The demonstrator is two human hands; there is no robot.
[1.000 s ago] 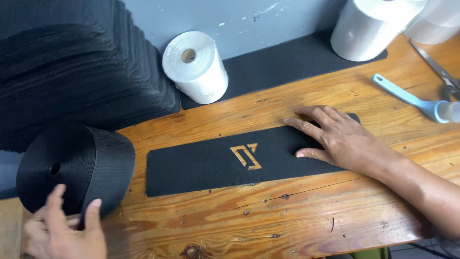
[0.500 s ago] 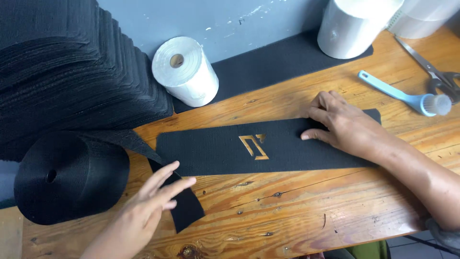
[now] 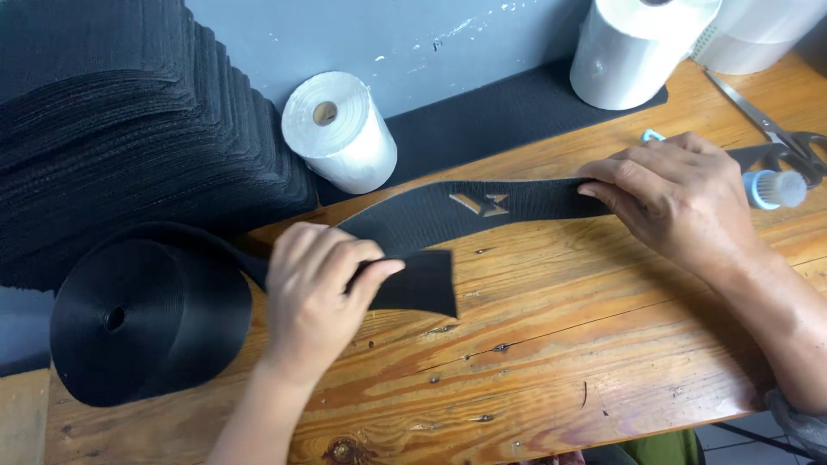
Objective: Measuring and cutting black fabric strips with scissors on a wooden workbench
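Observation:
A black fabric strip [image 3: 482, 207] with a tan emblem is lifted off the wooden table [image 3: 551, 362]. My right hand [image 3: 680, 198] grips its right end. My left hand [image 3: 323, 293] pinches the loose end of black webbing [image 3: 422, 284] pulled from a big black roll [image 3: 146, 319] at the left. That webbing end lies next to the strip's left end, partly under my fingers.
A tall stack of black fabric pieces [image 3: 129, 129] fills the back left. A small white roll [image 3: 340, 129] lies behind the strip, larger white rolls [image 3: 637, 52] stand at the back right. Scissors [image 3: 775, 129] and a blue-handled tool [image 3: 771, 188] lie at the right edge.
My left hand has left the roll and taken hold of the webbing end. My right hand has lifted the emblem strip, which lay flat before, and shifted it right.

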